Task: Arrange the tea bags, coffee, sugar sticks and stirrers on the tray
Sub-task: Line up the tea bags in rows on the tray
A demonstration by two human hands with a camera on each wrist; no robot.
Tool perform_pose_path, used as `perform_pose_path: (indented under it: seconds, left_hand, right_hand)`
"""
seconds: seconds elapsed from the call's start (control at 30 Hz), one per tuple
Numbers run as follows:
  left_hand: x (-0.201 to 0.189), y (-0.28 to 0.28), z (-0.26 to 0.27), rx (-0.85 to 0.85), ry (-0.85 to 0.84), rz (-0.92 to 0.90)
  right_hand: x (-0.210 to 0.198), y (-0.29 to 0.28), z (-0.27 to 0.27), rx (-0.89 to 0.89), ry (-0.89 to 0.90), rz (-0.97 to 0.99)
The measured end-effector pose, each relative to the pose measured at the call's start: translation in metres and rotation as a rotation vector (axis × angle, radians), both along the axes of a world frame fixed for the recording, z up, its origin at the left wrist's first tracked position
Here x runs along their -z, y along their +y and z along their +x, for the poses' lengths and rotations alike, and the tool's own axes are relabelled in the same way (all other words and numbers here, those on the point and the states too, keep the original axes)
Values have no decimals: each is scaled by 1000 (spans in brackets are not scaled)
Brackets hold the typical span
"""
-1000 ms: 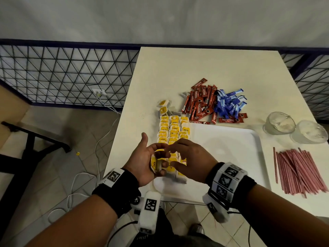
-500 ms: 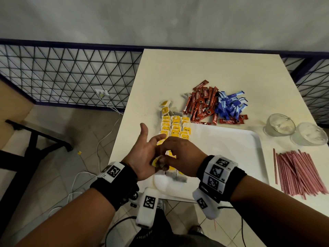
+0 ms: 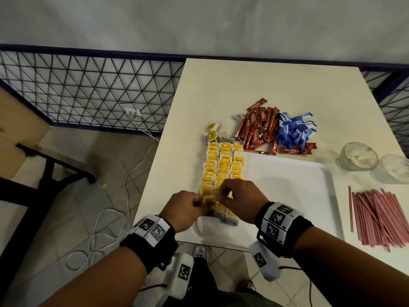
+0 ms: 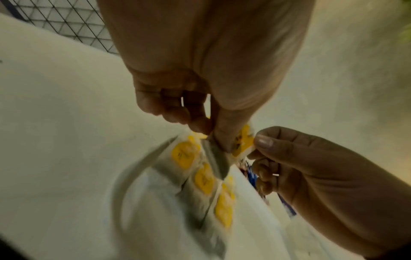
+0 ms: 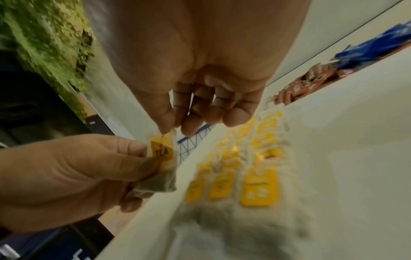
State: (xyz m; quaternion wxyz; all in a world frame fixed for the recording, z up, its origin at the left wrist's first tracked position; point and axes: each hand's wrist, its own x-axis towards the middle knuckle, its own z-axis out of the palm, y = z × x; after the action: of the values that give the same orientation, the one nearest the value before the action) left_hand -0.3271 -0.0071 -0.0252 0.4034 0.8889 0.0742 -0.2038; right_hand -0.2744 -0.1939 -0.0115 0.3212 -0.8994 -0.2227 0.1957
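Both hands meet over the near left corner of the white tray [image 3: 287, 185]. My left hand [image 3: 200, 203] grips a tea bag [image 3: 209, 199] by its pouch. The right hand [image 3: 221, 194] pinches the top of that bag at its yellow tag [image 5: 162, 153]; in the left wrist view the same bag [image 4: 242, 140] sits between the two hands. Three rows of yellow-tagged tea bags [image 3: 223, 167] lie along the tray's left side. Red coffee sticks [image 3: 256, 131] and blue sugar sticks [image 3: 294, 131] are piled beyond the tray. Pink stirrers [image 3: 380, 216] lie to its right.
Two glass cups [image 3: 357, 159] [image 3: 394, 171] stand at the right, behind the stirrers. A couple of loose tea bags [image 3: 212, 130] lie past the rows. The table's left edge [image 3: 155, 173] drops to a tiled floor with white cables [image 3: 99, 231].
My left hand, earlier open palm-up with the tea bag lying in it, has curled its fingers round the bag. The right hand stays at the bag, pinching its top.
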Motion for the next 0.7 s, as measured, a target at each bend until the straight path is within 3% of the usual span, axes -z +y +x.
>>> perform_pose_path:
  seconds: [0.1, 0.37, 0.57, 0.7]
  left_hand:
    - [13, -17, -1, 87, 35, 194]
    - [20, -41, 1, 165, 41, 373]
    - [21, -39, -5, 162, -17, 408]
    - [18, -32, -14, 357, -75, 390]
  right_hand:
    - [15, -22, -5, 15, 12, -128]
    - [28, -42, -23, -55, -12, -261]
    - [30, -42, -29, -108, -48, -246]
    - [32, -44, -29, -146, -64, -211]
